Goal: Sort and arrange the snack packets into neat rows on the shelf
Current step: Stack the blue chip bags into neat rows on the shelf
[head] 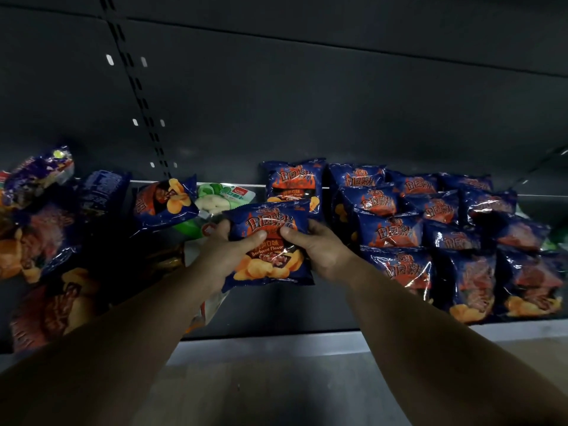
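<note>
A dim store aisle: a dark metal shelf (pixel 276 309) runs across the view, its pale front lip (pixel 276 342) catching what little light there is, and below it a strip of lighter floor (pixel 276 395). Behind the shelf stands a dark back panel (pixel 307 103), crossed by faint horizontal seams, with a slotted upright (pixel 135 87) slanting down its left part. Both bare arms reach in from below. The left hand (pixel 226 250) and the right hand (pixel 319 247) hold one blue barbecue-flavour packet (pixel 270 244) between them, each with its thumb curled over the front and fingers behind the side edges; the packet stands upright over the middle of the shelf, facing the camera, just in front of another blue packet (pixel 292 182) that stands at the back. To the right, more of the same blue packets sit in rows (pixel 445 235), front to back, overlapping one another, right up to the shelf's front edge. To the left lies a loose heap (pixel 46 241) of mixed packets, tilted and lying at odd angles, mostly in shadow. Between heap and hands, a tilted blue packet (pixel 167 201) leans beside a green-and-white packet (pixel 221 199). A bare stretch of shelf shows under the held packet.
</note>
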Demonstrator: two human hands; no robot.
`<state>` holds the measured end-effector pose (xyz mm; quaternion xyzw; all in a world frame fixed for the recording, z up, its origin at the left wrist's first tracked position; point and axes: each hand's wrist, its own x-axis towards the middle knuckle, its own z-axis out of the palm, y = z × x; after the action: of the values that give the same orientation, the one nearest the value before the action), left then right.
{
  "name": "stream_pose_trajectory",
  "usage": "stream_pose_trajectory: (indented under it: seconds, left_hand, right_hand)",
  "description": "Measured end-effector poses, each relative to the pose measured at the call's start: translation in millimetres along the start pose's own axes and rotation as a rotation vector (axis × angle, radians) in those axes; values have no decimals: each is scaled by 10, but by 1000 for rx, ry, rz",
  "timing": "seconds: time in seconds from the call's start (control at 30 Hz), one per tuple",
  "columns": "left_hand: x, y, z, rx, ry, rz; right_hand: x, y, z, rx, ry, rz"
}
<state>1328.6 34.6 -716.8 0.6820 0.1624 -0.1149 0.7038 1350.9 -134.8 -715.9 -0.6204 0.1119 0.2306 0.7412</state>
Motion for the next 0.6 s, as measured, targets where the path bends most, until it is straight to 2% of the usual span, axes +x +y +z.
stream_pose_trajectory:
  seconds: [0.07, 0.13, 0.3, 0.4, 0.53, 0.6]
  left_hand:
    - [42, 24, 12, -77, 2, -73]
    - [149, -5, 14, -144, 74, -109]
    - [175, -23, 112, 167, 276, 52]
    - [228, -35, 125, 196, 336, 101]
    - [295, -38, 158, 98, 351, -41]
    - [282, 9, 190, -57, 244, -165]
  right_hand:
    - [15, 25, -48, -5, 30, -3]
    - [20, 43, -97, -27, 42, 0]
    - [16, 52, -149, -63, 5, 29]
    - [25, 52, -153, -66, -12, 56]
    - [51, 71, -185, -88, 60, 30]
    - [66, 89, -235, -126, 150, -14]
